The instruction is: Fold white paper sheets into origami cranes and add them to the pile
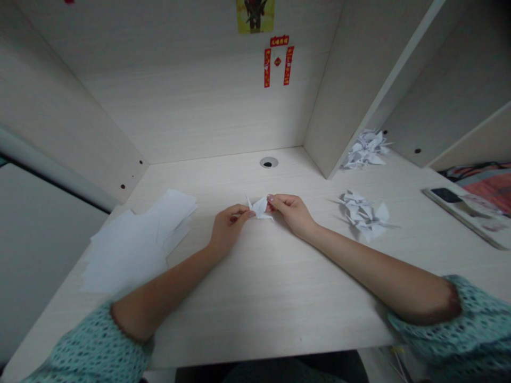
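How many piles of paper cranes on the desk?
2. The first pile sits at the back right; the second pile lies nearer, to the right of the right hand. A separate paper crane is pinched between that hand and the left hand.

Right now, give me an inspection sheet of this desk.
Surface: pale wood-grain desk with a grommet hole
Job's things: paper crane, pinched between left hand and right hand
Clutter: paper sheets; crane pile; second crane pile; phone
Hands: both on the crane
Cables: nothing seen
Surroundings: red paper decorations; poster
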{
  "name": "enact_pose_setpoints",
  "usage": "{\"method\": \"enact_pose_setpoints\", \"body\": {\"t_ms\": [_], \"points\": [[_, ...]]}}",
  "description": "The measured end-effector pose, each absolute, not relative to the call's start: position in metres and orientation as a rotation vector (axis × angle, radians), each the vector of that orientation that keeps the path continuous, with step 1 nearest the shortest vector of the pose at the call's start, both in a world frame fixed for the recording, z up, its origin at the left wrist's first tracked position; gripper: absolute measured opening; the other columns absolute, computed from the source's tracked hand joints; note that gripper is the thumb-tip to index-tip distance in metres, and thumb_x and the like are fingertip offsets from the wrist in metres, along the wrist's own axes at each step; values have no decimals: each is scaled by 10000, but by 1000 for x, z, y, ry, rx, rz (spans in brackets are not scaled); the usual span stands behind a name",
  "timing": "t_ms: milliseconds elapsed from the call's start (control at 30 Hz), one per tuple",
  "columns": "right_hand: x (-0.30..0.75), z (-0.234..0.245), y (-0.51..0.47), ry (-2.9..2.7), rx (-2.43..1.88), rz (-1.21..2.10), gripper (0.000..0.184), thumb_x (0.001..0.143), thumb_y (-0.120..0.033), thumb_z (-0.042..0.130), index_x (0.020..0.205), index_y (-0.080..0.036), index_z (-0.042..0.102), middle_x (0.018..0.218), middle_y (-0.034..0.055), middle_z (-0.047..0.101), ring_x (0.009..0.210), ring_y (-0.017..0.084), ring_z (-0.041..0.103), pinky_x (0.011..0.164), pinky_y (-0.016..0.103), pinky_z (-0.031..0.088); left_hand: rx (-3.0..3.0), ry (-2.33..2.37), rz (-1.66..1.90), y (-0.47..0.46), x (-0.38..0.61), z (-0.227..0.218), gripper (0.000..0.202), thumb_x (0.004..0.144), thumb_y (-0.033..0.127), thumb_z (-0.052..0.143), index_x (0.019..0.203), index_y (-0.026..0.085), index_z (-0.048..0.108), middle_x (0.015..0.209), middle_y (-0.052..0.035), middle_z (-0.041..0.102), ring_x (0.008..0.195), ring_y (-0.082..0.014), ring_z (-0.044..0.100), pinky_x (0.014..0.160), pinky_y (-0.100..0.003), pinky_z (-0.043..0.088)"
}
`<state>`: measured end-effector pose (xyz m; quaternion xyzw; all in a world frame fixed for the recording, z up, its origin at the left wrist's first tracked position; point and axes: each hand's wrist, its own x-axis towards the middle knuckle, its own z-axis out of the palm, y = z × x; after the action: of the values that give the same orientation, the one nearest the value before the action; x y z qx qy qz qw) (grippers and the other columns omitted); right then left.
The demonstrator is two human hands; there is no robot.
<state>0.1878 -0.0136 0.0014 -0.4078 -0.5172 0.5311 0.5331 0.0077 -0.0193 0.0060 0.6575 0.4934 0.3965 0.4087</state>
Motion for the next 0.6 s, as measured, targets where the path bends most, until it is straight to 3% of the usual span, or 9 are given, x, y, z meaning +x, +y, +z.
{"method": "enact_pose_setpoints", "body": {"t_ms": [333,600], "points": [[188,-1,-11,-1280,-970,1274,415,733,-569,631,587,-181,619,602,3,577,600,133,477,637,281,380,1671,1233,999,-19,7,6,220,776,371,590,743,168,668,712,11,652,616,-116,543,581,-217,392],[189,-1,-14,-1427,-1012,1230,258,736,-423,645,683,-171,632,623,-14,579,586,122,488,598,261,363,1788,1262,964,-19,7,3,196,817,348,545,764,192,649,765,8,647,694,-131,571,638,-227,411]]}}
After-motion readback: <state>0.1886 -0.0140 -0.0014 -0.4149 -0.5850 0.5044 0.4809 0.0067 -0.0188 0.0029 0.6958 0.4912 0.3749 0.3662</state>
